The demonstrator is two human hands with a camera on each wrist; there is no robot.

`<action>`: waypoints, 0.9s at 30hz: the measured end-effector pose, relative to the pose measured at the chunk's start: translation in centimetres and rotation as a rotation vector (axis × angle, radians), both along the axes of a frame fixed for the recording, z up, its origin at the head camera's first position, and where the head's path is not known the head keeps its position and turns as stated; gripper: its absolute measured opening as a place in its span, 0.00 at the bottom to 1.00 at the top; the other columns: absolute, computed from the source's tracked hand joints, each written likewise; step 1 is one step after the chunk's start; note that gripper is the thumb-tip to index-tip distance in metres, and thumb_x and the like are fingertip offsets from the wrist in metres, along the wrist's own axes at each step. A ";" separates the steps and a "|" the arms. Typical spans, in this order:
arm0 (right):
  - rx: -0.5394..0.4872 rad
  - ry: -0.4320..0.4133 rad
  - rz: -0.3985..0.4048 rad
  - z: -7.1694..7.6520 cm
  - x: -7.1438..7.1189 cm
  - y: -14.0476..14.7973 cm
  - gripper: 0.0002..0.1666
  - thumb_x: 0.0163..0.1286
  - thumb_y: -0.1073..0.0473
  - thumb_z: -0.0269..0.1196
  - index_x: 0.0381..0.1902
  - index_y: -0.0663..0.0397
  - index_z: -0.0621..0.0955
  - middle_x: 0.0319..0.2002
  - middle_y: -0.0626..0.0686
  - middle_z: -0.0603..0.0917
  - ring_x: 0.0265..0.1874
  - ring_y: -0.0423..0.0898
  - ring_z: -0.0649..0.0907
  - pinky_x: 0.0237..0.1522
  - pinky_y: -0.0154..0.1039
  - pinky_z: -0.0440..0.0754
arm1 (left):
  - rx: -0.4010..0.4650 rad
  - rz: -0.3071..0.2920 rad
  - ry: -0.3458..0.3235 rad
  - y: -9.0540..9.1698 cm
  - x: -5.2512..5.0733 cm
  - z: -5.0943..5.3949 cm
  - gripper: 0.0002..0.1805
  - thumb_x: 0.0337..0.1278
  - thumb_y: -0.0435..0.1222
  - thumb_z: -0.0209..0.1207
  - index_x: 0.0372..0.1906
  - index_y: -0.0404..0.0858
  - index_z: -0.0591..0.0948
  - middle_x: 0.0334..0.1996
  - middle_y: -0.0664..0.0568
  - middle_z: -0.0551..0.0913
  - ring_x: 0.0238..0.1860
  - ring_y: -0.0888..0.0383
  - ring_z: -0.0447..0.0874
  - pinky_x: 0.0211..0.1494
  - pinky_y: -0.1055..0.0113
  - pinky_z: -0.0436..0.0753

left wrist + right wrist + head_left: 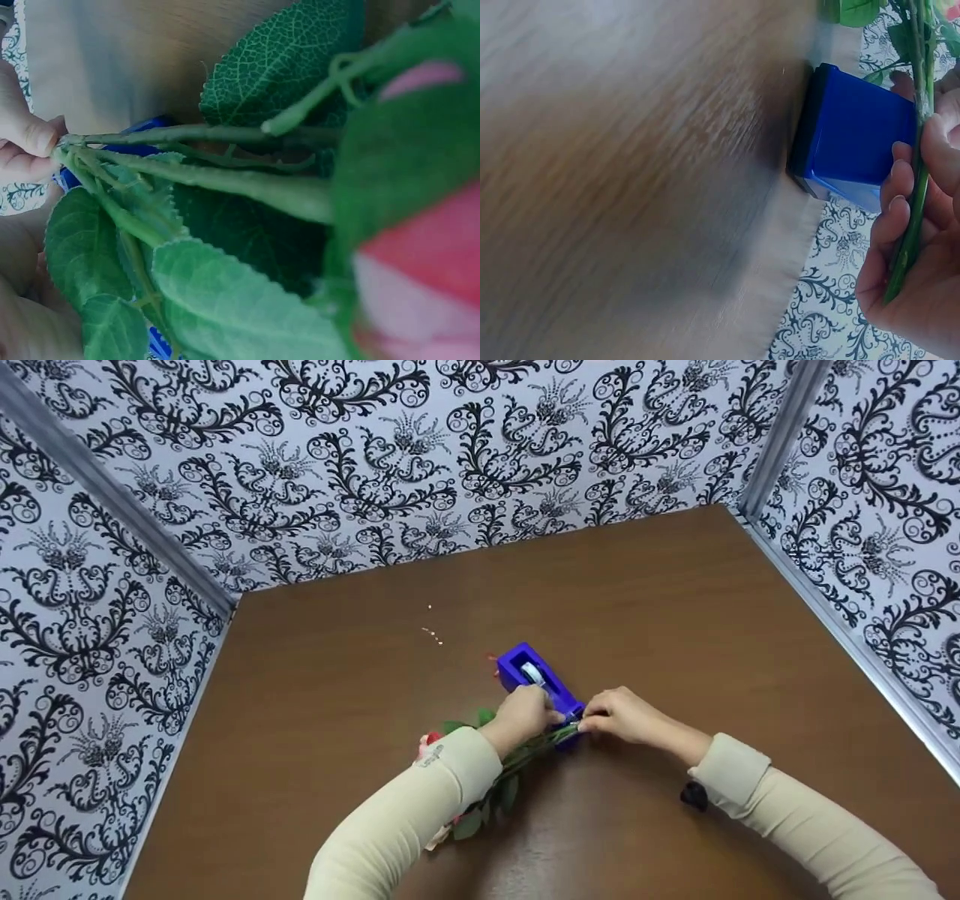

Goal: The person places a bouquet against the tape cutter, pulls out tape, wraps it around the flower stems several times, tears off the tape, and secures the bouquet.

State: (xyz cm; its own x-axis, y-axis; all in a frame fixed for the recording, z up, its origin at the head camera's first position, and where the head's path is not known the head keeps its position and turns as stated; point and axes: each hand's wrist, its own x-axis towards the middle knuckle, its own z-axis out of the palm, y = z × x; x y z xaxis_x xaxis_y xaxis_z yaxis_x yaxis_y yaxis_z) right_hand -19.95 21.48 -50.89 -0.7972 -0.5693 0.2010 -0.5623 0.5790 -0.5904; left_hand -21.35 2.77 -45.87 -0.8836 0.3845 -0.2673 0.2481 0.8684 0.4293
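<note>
A bunch of leafy artificial flowers (262, 191), with pink and red petals (427, 262), lies slantwise under my left forearm in the head view. My left hand (523, 716) curls over the green stems (546, 741), close beside a blue tape dispenser (517, 660) with a roll in it. At the stem ends, my right hand (626, 716) pinches the bundle just past the dispenser's front end. The right wrist view has its fingers (896, 217) curled along the stems, below a shiny, whitish patch that looks like tape. The sleeve hides many of the blooms.
A small black object (694, 796) lies beside the right cuff. Tiny white bits (433, 634) are scattered on the brown table (360, 660), and something small and red (493, 664) pokes out behind the dispenser. Patterned panels (420, 457) enclose the table's back and sides.
</note>
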 end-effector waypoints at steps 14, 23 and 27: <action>0.006 -0.385 -0.108 0.8 -0.4 -0.3 0.15 0.56 0.54 0.65 0.20 0.62 0.83 0.14 0.54 0.79 0.15 0.36 0.70 0.20 0.30 0.65 | -0.139 0.185 -0.097 1.7 -0.9 0.9 0.16 0.40 0.43 0.70 0.32 0.36 0.81 0.26 0.51 0.81 0.20 0.60 0.78 0.22 0.71 0.76; -0.024 -0.364 -0.082 -0.6 -0.3 -0.2 0.14 0.55 0.58 0.65 0.17 0.62 0.81 0.11 0.44 0.74 0.13 0.35 0.68 0.17 0.29 0.64 | -0.219 0.197 -0.076 2.4 -0.7 1.2 0.20 0.39 0.43 0.71 0.38 0.37 0.81 0.36 0.50 0.83 0.31 0.56 0.81 0.31 0.66 0.80; -0.006 -0.363 -0.052 -1.8 0.1 0.2 0.14 0.55 0.59 0.65 0.16 0.64 0.81 0.12 0.46 0.75 0.13 0.33 0.68 0.17 0.28 0.65 | -0.219 0.193 -0.065 2.3 -0.4 0.9 0.20 0.38 0.44 0.71 0.37 0.37 0.82 0.36 0.50 0.83 0.33 0.57 0.81 0.36 0.64 0.80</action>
State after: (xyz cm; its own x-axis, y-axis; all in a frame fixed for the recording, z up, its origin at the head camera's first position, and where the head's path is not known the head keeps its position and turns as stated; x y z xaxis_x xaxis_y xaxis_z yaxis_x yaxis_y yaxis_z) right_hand -19.86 21.69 -52.72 -0.8451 -0.5256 -0.0978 -0.2849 0.5975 -0.7495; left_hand -21.76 5.12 -44.97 -0.9132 0.1379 -0.3835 0.0475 0.9706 0.2359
